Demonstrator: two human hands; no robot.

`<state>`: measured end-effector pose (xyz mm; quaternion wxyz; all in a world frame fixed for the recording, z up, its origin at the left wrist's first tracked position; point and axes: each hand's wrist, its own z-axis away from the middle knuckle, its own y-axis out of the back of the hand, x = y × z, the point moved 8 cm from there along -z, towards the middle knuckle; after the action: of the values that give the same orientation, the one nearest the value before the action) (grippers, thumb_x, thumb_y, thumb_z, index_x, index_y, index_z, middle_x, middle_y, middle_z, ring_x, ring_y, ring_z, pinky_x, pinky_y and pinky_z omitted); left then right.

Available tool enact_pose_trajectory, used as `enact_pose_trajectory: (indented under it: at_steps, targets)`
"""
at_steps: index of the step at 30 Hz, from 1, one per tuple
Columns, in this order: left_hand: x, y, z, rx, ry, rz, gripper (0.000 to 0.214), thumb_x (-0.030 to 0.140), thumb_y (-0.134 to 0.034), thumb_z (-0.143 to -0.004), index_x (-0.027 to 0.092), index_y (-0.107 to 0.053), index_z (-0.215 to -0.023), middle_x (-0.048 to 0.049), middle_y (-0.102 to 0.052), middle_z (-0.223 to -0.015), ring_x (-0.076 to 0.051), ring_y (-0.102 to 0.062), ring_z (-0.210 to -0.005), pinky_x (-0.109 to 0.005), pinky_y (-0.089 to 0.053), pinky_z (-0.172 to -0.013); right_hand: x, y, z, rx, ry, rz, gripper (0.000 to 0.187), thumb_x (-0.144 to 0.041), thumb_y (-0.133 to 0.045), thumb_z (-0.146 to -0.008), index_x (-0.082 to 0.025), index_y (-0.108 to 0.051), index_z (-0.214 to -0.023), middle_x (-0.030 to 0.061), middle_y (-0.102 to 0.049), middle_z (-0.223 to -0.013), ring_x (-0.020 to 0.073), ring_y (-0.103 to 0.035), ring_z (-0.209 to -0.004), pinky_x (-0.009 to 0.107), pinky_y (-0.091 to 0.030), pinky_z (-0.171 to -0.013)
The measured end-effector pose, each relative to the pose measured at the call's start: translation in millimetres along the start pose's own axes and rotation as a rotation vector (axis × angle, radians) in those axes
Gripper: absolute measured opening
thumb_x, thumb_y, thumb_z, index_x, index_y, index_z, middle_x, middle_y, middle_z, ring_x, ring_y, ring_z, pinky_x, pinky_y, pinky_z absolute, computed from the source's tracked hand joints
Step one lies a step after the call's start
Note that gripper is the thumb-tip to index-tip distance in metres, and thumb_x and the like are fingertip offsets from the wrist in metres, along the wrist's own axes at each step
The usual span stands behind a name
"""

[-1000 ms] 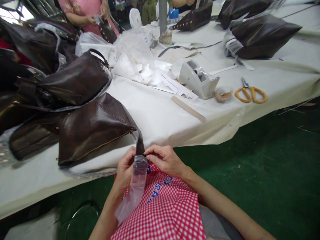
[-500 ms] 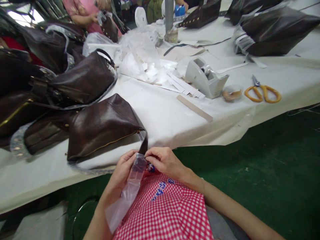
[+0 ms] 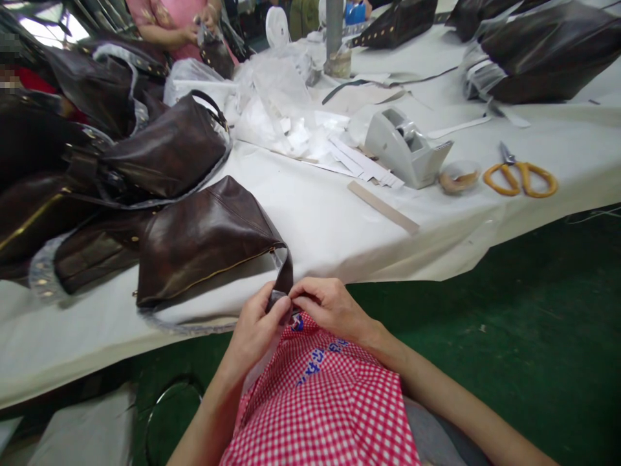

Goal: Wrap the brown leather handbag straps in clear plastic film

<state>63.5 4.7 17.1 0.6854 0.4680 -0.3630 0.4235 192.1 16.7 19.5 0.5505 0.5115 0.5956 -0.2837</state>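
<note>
A dark brown leather handbag (image 3: 208,239) with a gold zipper lies at the table's front edge. Its strap (image 3: 285,272) hangs over the edge toward my lap, partly wrapped in clear plastic film. My left hand (image 3: 257,327) is closed around the strap and film, thumb on top. Close beside it, my right hand (image 3: 334,307) pinches at the strap's edge with thumb and forefinger. Most of the film is hidden behind my left hand and wrist.
More brown handbags (image 3: 165,155) are piled at left. A tape dispenser (image 3: 405,149), a tape roll (image 3: 458,178) and yellow-handled scissors (image 3: 521,176) lie at right. Crumpled plastic (image 3: 272,90) and paper strips (image 3: 363,162) lie mid-table. A person in pink (image 3: 169,26) holds a bag across the table.
My left hand has moved up and right, its thumb now folded over the film at the strap. The loose film end that hung over the apron is now mostly hidden. The view has shifted slightly.
</note>
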Motion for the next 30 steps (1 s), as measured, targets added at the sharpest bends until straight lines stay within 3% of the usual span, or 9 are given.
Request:
enact_pose_trajectory:
  at_steps: [4,7,11,22,27,30]
  targets:
    - [-26,-18.1,-11,-0.014,0.175,0.578,0.035,0.045,-0.070,-0.073,0.015,-0.059,-0.088,0.0033,-0.058,-0.059,-0.010,-0.051,-0.043,-0.021,-0.042,-0.043,16,12,7,0.118,-0.175,-0.302,0.007,-0.024,-0.058,-0.087,-0.019,-0.062,-0.091,0.0003,-0.069,-0.079,0.0135,-0.067,-0.068,0.025,-0.056,-0.065]
    - [-37,-30.0,-12,-0.003,0.224,0.721,0.039,0.043,-0.076,-0.067,0.014,-0.060,-0.087,0.0033,-0.059,-0.056,-0.010,-0.052,-0.039,-0.019,-0.042,-0.038,14,18,13,0.152,-0.133,-0.203,0.004,-0.020,-0.059,-0.086,-0.019,-0.063,-0.084,0.0008,-0.067,-0.078,0.0130,-0.065,-0.070,0.024,-0.053,-0.065]
    - [-42,-37.7,-12,0.010,0.223,0.797,0.038,0.041,-0.078,-0.068,0.015,-0.059,-0.088,0.0049,-0.059,-0.053,-0.009,-0.054,-0.038,-0.018,-0.043,-0.038,3,16,15,0.130,0.010,0.007,0.010,-0.012,-0.058,-0.084,-0.018,-0.063,-0.077,0.0012,-0.063,-0.077,0.0124,-0.060,-0.070,0.024,-0.048,-0.065]
    - [-46,-48.0,-11,-0.049,0.277,0.850,0.041,0.043,-0.079,-0.068,0.018,-0.055,-0.089,0.0056,-0.060,-0.049,-0.011,-0.052,-0.033,-0.018,-0.042,-0.033,-7,9,17,0.091,0.269,0.212,0.014,-0.010,-0.047,-0.091,-0.018,-0.059,-0.087,0.0070,-0.064,-0.088,0.0170,-0.061,-0.084,0.028,-0.052,-0.074]
    - [-44,-50.8,-10,-0.035,0.266,0.888,0.040,0.041,-0.081,-0.068,0.018,-0.052,-0.083,0.0070,-0.058,-0.049,-0.009,-0.052,-0.035,-0.016,-0.042,-0.036,-7,2,18,0.054,0.345,0.411,0.014,-0.011,-0.046,-0.091,-0.018,-0.057,-0.085,0.0074,-0.063,-0.087,0.0177,-0.061,-0.086,0.026,-0.051,-0.069]
    - [-43,-52.0,-9,-0.032,0.246,0.893,0.040,0.041,-0.080,-0.069,0.018,-0.052,-0.085,0.0077,-0.057,-0.050,-0.008,-0.051,-0.035,-0.015,-0.041,-0.036,-4,0,17,0.057,0.336,0.414,0.012,-0.012,-0.048,-0.089,-0.019,-0.056,-0.082,0.0066,-0.062,-0.084,0.0177,-0.061,-0.084,0.026,-0.049,-0.067]
